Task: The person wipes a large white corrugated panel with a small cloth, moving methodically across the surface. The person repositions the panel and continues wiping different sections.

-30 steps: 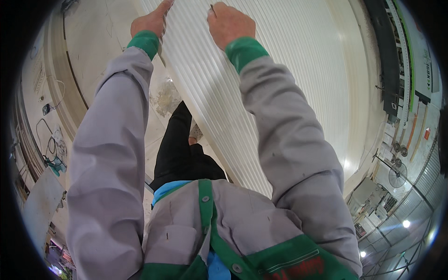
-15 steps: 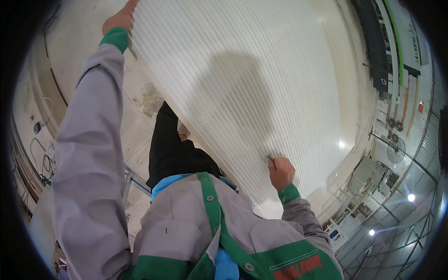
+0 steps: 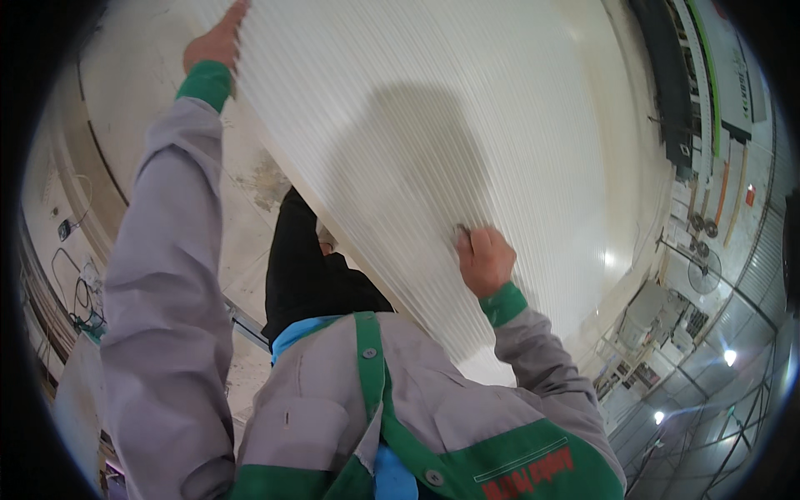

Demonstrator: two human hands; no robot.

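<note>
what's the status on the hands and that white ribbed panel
Left hand gripping the far edge of the white ribbed panel. Right hand pressed closed against its face. Nothing blocking either hand.

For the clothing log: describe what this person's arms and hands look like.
Both arms wear loose, pale grey long sleeves ending in green ribbed cuffs at the wrists. The left hand and right hand are bare, with no gloves, rings or watch visible. The sleeves belong to a grey work jacket with green trim, green buttons and a blue collar showing beneath.
</note>
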